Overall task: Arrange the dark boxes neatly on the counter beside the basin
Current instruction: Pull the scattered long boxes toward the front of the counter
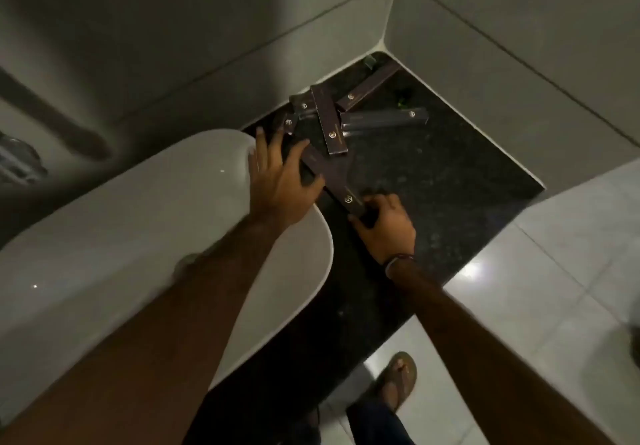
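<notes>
Several long, thin dark boxes with small gold logos lie scattered on a black speckled counter (450, 181) beside a white basin (166, 223). One long dark box (334, 181) lies diagonally near the basin's rim. My right hand (386, 226) grips its near end, and my left hand (280, 174) rests on its far end with fingers spread. Another box (328, 119) lies across a loose pile at the back. A further box (372, 88) points toward the corner, and one more (384, 119) lies flat to the right.
Grey tiled walls (502, 74) close the counter in at the back and right. A tap (17, 157) shows at the far left. Below the counter's front edge lie pale floor tiles (554, 271) and my sandalled foot (394, 385).
</notes>
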Demonstrator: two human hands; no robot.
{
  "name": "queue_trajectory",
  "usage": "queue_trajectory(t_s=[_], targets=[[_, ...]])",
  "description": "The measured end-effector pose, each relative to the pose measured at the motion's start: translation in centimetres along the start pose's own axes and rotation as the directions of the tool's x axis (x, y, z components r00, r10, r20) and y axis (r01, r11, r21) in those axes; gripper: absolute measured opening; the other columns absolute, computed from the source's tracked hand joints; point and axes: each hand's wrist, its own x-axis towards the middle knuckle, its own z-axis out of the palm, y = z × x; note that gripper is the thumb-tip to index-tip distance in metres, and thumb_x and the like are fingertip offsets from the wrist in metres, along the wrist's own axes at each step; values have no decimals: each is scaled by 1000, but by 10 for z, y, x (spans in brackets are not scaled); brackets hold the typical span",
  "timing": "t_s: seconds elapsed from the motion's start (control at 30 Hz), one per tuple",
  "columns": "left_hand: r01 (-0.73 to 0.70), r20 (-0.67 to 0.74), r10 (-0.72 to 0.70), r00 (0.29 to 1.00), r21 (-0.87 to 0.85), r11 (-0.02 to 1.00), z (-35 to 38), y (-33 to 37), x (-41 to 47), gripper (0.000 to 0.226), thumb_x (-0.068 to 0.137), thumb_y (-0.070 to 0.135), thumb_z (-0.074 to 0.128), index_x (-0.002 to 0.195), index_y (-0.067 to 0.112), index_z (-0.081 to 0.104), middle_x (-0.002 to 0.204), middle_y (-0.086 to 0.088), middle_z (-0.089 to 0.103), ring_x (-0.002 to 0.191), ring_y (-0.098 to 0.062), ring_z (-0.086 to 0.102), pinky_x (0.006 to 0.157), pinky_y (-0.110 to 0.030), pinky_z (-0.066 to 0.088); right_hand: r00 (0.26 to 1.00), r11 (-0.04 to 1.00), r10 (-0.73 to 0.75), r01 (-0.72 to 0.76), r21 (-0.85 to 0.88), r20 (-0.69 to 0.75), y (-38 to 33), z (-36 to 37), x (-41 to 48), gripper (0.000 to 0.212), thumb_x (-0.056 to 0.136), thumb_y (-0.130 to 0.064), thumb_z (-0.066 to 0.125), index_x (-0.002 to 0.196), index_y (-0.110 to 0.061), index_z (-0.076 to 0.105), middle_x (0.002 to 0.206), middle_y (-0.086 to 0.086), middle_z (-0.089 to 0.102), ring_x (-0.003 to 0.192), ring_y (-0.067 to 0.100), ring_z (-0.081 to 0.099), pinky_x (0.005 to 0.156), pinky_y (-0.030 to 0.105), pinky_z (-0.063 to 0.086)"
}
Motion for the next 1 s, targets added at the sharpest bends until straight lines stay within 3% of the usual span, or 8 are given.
queue_trajectory(t_s=[0.13,0.33,0.83,1.0], targets=[[6,4,-6,1000,19,1000,-4,4,6,72,88,53,64,150,31,37,167,-12,17,156,-40,-2,126,-60,8,998,1000,16,-17,20,61,35,-21,-55,43,79,-60,63,116,-41,54,113,-13,50,99,8,55,81,29,52],[17,14,-16,1000,-19,1000,1,3,3,67,91,53,60,150,32,37,167,-12,16,156,-40,-5,126,-59,8,999,996,-33,35,-84,21,73,-37,-108,43,82,-52,67,120,-31,63,105,-7,59,92,12,58,72,30,54],[-7,-42,5,999,-62,998,6,2,0,56,91,46,62,143,30,46,164,-13,25,156,-42,0,124,-60,10,999,991,7,-12,-135,-35,76,-34,-129,49,81,-53,70,120,-23,68,99,-5,62,86,12,56,62,24,50],[-3,-45,0,999,-58,998,7,1,0,54,91,46,61,141,31,49,164,-10,25,156,-40,0,125,-58,11,999,991,23,-26,-130,-21,79,-36,-129,50,80,-49,73,120,-20,68,103,-2,65,88,12,56,64,17,41]])
